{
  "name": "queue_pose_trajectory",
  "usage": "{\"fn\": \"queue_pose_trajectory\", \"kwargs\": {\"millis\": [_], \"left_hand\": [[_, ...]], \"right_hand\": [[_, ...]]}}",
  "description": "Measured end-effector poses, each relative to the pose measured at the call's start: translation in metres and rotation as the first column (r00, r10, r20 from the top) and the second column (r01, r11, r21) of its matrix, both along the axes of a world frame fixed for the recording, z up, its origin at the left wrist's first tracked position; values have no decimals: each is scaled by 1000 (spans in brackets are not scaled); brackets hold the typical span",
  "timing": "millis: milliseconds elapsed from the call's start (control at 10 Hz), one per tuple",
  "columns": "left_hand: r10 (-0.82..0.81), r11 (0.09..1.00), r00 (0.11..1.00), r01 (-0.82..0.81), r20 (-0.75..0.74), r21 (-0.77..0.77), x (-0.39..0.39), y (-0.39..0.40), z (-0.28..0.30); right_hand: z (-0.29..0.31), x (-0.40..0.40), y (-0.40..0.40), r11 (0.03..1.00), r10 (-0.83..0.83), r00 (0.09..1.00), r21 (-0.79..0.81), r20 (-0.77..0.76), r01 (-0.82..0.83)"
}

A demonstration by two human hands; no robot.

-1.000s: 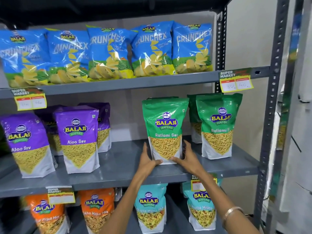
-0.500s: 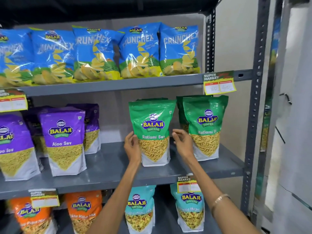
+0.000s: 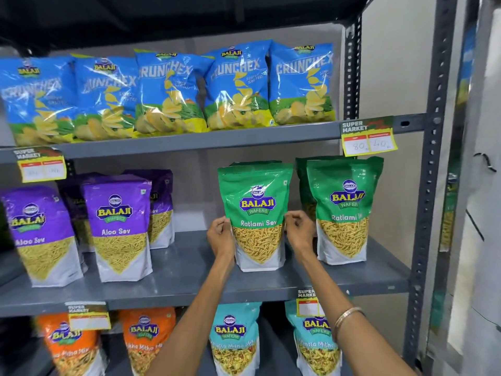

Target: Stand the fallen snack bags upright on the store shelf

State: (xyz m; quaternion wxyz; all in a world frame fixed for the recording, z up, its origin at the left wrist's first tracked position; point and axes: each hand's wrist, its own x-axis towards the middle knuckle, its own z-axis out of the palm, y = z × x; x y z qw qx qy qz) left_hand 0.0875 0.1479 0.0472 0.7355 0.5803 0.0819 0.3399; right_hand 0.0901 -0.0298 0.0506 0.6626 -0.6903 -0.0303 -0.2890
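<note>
A green Ratlami Sev bag (image 3: 256, 210) stands upright on the grey middle shelf (image 3: 189, 283). My left hand (image 3: 221, 236) pinches its left edge about halfway up, and my right hand (image 3: 299, 232) pinches its right edge at the same height. To the right, a second green bag (image 3: 344, 210) stands upright with a third partly hidden behind it. Purple Aloo Sev bags (image 3: 119, 226) stand upright on the left of the same shelf.
Blue Crunchex chip bags (image 3: 168, 90) lean in a row on the top shelf. Orange bags (image 3: 146, 340) and teal bags (image 3: 234, 337) stand on the bottom shelf. Yellow price tags (image 3: 368, 142) hang off the shelf edges. A grey upright post (image 3: 431, 185) bounds the right side.
Both hands have slid up from the base of the green bag to its middle edges. The bag now stands straighter and slightly further back, and the camera has shifted.
</note>
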Motion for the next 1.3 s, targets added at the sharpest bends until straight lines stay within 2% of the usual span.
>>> {"fn": "queue_pose_trajectory", "kwargs": {"millis": [100, 200, 300, 400, 500, 600, 700, 900, 1000, 1200, 1300], "left_hand": [[108, 992, 993, -111, 50, 65, -21, -12, -2], [351, 888, 908, -400, 228, 228, -57, -40, -11], [247, 851, 873, -403, 421, 338, -84, -81, -26], [-38, 902, 944, -109, 328, 418, -84, -128, -32], [-314, 870, 949, 271, 38, 412, -53, -167, -39], [-421, 757, 873, 488, -248, 434, -23, -191, -41], [-453, 676, 831, 557, -324, 482, -6, -197, -49], [-446, 626, 817, 576, -365, 525, -1, -191, -56], [-437, 630, 827, 562, -354, 536, -1, -190, -59], [-451, 616, 832, 552, -322, 563, 2, -188, -61], [-461, 631, 857, 499, -230, 594, -10, -190, -60]], "right_hand": [[-6, -15, -11, 996, 17, 999, -85, 48, -13], [-18, -45, -38, 978, -101, 969, -156, 227, 139], [-29, -60, -78, 919, -332, 873, -88, 357, 385], [-38, -44, -123, 894, -420, 884, -71, 208, 441], [-43, -28, -158, 947, -306, 948, -71, 90, 312], [-41, -20, -174, 999, -36, 998, -5, -50, 36], [-46, -12, -183, 993, 102, 984, -40, -147, -109], [-44, -18, -184, 980, 193, 972, -12, -137, -196], [-44, -19, -185, 977, 209, 970, -16, -125, -212], [-41, -31, -182, 985, 157, 985, -64, -72, -161], [-54, -40, -178, 980, -30, 999, -194, 24, 35]]}}
